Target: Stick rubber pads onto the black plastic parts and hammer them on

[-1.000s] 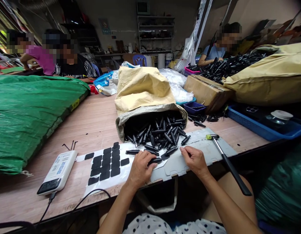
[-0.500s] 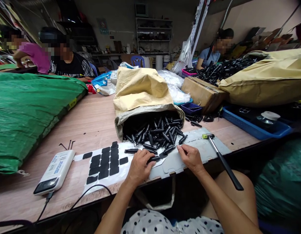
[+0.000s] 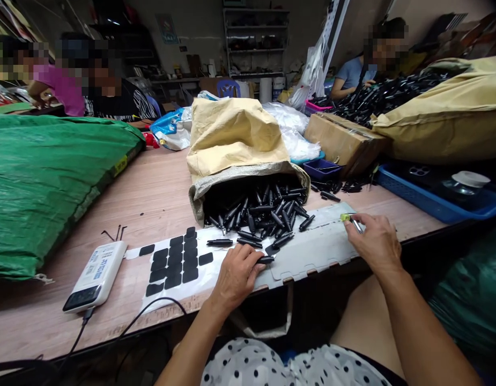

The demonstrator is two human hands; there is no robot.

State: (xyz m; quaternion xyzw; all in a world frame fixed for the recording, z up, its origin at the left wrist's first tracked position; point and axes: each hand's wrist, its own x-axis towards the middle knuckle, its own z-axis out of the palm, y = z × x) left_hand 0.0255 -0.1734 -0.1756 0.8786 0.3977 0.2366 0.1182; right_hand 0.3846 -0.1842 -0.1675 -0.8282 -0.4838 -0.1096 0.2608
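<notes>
Reaching over to the hammer [image 3: 345, 217], the right hand [image 3: 376, 244] has left the spot beside the loose pieces where it was a moment ago, and its thumb and fingers now lie either side of the metal shaft, close behind the head; whether they have tightened on it I cannot tell. The left hand [image 3: 240, 268] has stayed put, pinching a black tube [image 3: 266, 260] low over the grey board [image 3: 312, 257], in front of the heap of tubes [image 3: 267, 214] at the sack's [image 3: 239, 139] mouth. The hands are now well apart, so, as I judge it, the work has turned from the tube alone to tube and tool together.
</notes>
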